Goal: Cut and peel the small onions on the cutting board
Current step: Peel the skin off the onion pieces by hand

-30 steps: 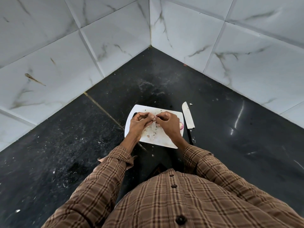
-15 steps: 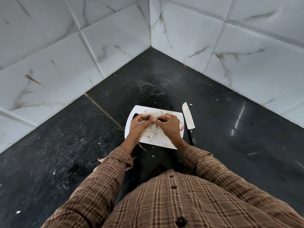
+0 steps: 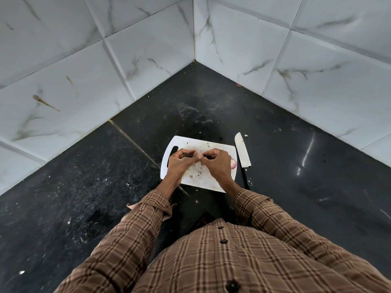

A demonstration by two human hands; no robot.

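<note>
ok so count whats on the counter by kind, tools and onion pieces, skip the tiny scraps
white cutting board: 1
knife: 1
onion pieces in plain view: 1
small piece pinched between left hand and right hand, too hidden to name: 1
total: 4

Both hands (image 3: 198, 160) have drawn closer, fingertips now pinched together over the board (image 3: 203, 182).

I am in a kitchen corner: marble-look wall tiles (image 3: 148, 60), a black stone table (image 3: 275, 176), my cutting board (image 3: 203, 182) and knife (image 3: 242, 151).

cutting board (image 3: 211, 182): 1 | knife (image 3: 242, 152): 1 | onion (image 3: 233, 163) visible: 1 | hands: 2
</note>
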